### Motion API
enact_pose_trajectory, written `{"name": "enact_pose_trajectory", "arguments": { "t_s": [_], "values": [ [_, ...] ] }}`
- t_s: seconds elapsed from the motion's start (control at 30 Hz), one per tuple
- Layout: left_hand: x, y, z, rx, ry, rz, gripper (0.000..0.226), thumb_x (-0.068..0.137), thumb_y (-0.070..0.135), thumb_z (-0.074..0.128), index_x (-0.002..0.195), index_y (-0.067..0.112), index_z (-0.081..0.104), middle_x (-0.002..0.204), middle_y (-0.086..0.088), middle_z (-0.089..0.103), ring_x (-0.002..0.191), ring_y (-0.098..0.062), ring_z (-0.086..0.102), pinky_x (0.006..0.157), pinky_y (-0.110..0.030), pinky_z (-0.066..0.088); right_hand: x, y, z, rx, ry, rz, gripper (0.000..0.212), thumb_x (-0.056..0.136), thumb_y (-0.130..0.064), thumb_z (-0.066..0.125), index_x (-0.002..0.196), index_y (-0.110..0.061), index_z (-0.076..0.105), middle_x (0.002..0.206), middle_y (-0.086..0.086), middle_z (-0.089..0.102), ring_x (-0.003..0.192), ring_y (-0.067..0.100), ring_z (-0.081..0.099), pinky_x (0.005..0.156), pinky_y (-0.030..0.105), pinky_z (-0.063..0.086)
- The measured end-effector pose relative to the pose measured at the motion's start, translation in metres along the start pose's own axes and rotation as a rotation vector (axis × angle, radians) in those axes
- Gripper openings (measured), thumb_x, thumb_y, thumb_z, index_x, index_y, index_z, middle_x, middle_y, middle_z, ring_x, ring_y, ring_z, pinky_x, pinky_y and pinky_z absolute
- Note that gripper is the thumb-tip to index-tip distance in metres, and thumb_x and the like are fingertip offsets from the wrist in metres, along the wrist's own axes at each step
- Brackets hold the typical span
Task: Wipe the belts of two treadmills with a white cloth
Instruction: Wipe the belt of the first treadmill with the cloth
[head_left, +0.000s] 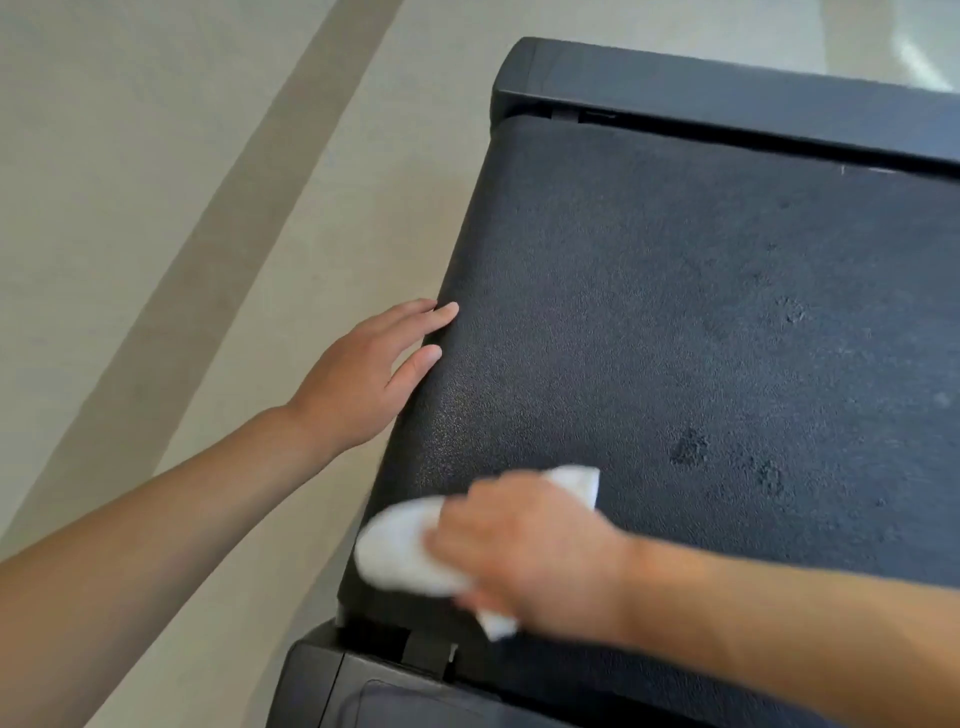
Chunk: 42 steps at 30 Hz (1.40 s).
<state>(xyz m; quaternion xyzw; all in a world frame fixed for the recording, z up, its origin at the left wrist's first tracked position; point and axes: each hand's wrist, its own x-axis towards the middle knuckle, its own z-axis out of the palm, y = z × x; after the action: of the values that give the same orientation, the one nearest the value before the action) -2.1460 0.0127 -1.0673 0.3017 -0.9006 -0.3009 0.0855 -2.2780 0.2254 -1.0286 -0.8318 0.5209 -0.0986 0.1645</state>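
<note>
- Your right-hand fingers are curled round the crumpled white cloth (410, 551), pressing it flat onto the near left corner of the black textured treadmill belt (675, 312); the right hand (524, 551) is motion-blurred, so I judge you are mid-stroke.
- Your left hand (358, 379) lies with its fingers straight and close together, the fingertips (447, 310) touching the belt's left edge and holding nothing. That looks like a brace, steadying you while the other arm scrubs.
- The cloth bunches out on both sides of your right hand, one tail toward the far side and one toward the near dark plastic end cover (363, 686). Holding it wadded gives a firmer pad, I'd guess.
- Darker blotches (688, 447) sit on the belt to the right of the cloth, well apart from it; whether they are damp or dirt cannot be told.
- The far dark plastic cover (727, 88) bounds the belt, with pale flooring (156, 156) on the left.
- Only this one treadmill shows; the second is out of view.
</note>
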Motion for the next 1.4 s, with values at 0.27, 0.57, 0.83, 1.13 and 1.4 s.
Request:
{"name": "enact_pose_trajectory", "arguments": {
  "t_s": [0.27,0.57,0.83,1.13,1.4],
  "values": [
    [0.000,0.024,0.004,0.159,0.041,-0.019,0.048,0.109,0.034,0.045,0.155,0.023,0.049,0.164,0.005,0.043,0.150,-0.018,0.038,0.121,-0.026,0.025,0.019,0.178,-0.079,-0.317,0.295,0.645,0.025,0.095,-0.042,0.054,0.086,-0.019,0.058,0.079,-0.004,0.060,0.086,0.029,0.063,0.068,0.032,0.039],
    [-0.001,0.027,0.005,0.186,0.019,-0.040,0.053,0.106,0.036,0.039,0.155,0.021,0.047,0.165,0.002,0.043,0.148,-0.024,0.042,0.121,-0.038,0.033,-0.003,0.061,-0.019,-0.145,0.103,0.257,0.014,0.086,-0.033,0.058,0.079,-0.023,0.054,0.072,-0.006,0.049,0.077,0.025,0.061,0.058,0.034,0.036],
    [0.007,0.062,0.032,0.304,-0.017,0.200,0.054,0.104,0.034,0.039,0.154,0.016,0.049,0.166,-0.004,0.040,0.154,-0.032,0.031,0.124,-0.050,0.030,-0.030,0.132,-0.047,-0.214,0.296,0.263,0.022,0.096,-0.034,0.057,0.095,-0.014,0.065,0.088,0.003,0.061,0.082,0.029,0.061,0.067,0.040,0.048],
    [0.004,0.063,0.044,0.189,0.046,0.168,0.051,0.103,0.028,0.040,0.152,0.020,0.053,0.166,0.002,0.040,0.158,-0.027,0.028,0.118,-0.061,0.033,-0.046,0.099,-0.042,-0.148,0.189,0.435,0.016,0.079,-0.034,0.068,0.082,-0.022,0.059,0.077,-0.001,0.060,0.072,0.025,0.063,0.056,0.031,0.038],
    [0.000,0.075,0.048,0.275,0.010,0.159,0.056,0.101,0.032,0.040,0.155,0.020,0.049,0.169,0.001,0.036,0.158,-0.029,0.026,0.120,-0.064,0.029,-0.071,0.089,-0.037,-0.111,0.133,-0.047,0.027,0.096,-0.038,0.055,0.092,-0.017,0.070,0.084,0.001,0.061,0.074,0.022,0.052,0.065,0.038,0.044]
  ]
}}
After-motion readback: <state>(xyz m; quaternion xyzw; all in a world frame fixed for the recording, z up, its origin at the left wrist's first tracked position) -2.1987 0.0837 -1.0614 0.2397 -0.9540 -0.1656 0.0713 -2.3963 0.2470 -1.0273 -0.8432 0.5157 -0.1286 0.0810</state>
